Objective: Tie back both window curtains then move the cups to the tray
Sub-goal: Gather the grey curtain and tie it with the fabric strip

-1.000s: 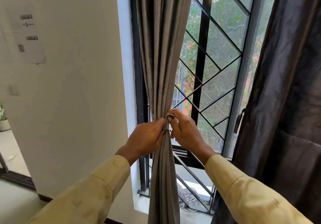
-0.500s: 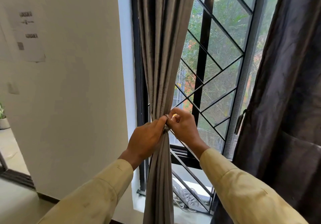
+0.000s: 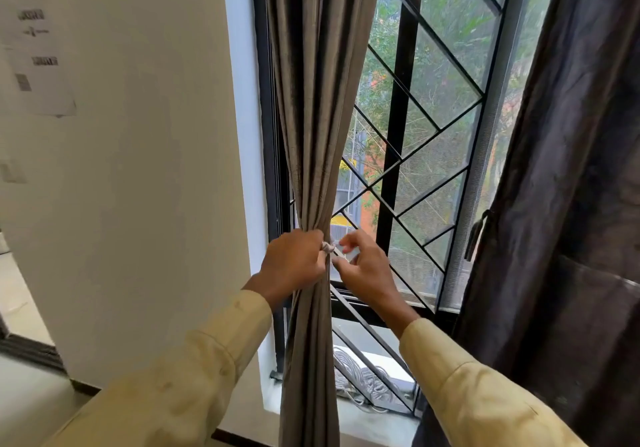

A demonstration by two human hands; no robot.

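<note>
Against the barred window (image 3: 433, 127), grey curtain (image 3: 311, 100) pleated, cinched mid-height.

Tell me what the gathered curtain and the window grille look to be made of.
Gathered curtain: woven fabric with a slight satin sheen, judging by soft folds catching light. Window grille: probably metal, painted black; thin, straight, rigid bars.

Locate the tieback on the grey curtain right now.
Head view, centre frame: the tieback cinches the grey curtain at its gathered waist, pinched between the left hand and the right hand, in front of the window grille.
</note>
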